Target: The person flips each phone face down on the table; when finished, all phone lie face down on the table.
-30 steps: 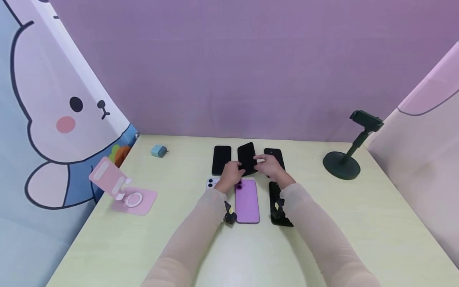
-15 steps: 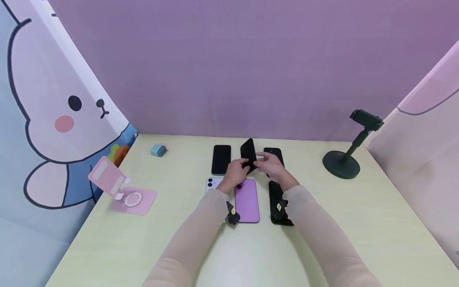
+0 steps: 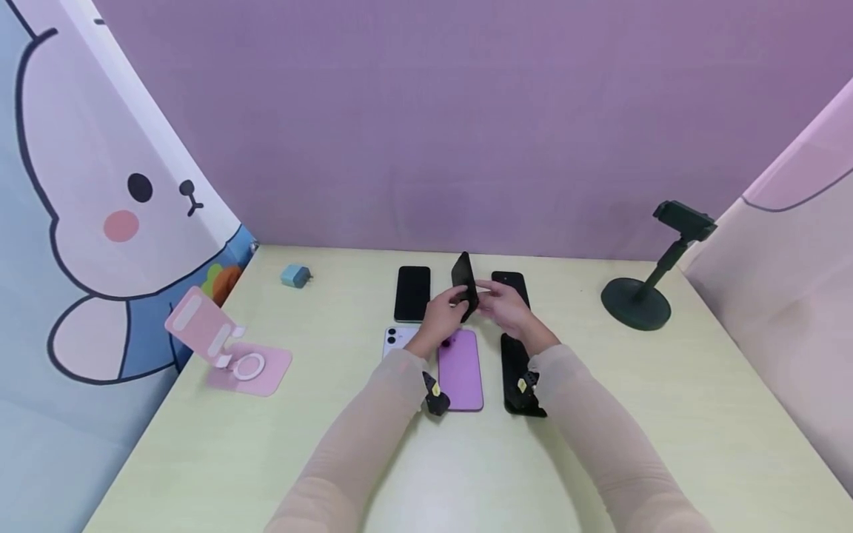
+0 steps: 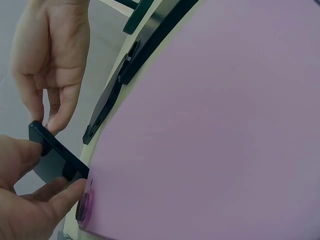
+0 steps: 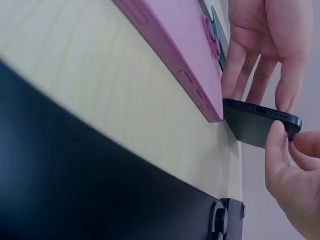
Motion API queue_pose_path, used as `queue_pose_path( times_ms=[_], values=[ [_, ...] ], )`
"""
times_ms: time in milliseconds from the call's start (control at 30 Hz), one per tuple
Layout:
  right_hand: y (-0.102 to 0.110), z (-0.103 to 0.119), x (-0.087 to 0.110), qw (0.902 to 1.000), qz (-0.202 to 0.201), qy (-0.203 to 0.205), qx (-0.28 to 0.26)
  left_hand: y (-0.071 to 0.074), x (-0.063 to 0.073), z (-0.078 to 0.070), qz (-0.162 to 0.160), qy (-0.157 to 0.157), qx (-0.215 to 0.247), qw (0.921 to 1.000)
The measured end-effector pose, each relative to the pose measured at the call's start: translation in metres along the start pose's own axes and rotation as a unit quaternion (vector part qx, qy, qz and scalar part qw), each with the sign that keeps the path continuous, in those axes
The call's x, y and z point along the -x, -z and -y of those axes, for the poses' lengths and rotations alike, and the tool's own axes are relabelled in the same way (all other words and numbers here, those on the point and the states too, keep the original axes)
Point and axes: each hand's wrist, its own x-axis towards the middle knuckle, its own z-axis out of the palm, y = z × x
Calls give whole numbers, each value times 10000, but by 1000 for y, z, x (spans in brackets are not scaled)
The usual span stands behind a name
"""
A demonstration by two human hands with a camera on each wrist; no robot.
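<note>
A black smartphone [image 3: 464, 275] stands on edge, tilted up, at the middle of the back row. My left hand [image 3: 441, 318] grips it from the left, thumb and fingers on opposite sides. From the right, my right hand [image 3: 509, 309] pinches its edge between thumb and fingertips. In the right wrist view the phone [image 5: 257, 122] turns its port end toward the camera, with both hands on it. A purple phone [image 3: 460, 370] lies just in front, camera up. The left wrist view has the phone's dark edge [image 4: 60, 147] between the two hands.
Black phones lie either side at the back, one left [image 3: 412, 294], one right [image 3: 509, 281]. In front are a partly covered white phone [image 3: 393, 338] and another black phone [image 3: 513, 363]. A blue charger plug [image 3: 296, 276], pink folding stand [image 3: 249, 370] and dark-green stand [image 3: 636, 303] sit farther out.
The black phone has gone from slightly tilted to steeply on edge, turning between both hands. My left hand has shifted a little right and up with it. The other phones stayed put.
</note>
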Motion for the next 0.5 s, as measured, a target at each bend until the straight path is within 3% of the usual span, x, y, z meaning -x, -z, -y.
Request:
queue_pose_path(
  times_ms=[267,500],
  values=[
    [-2,0,0,9997,-96,225,89,-1,1,-4,59,268,599,9978],
    [-2,-1,-1,9997,-96,187,98,-2,0,-3,52,272,650,9975]
  ],
)
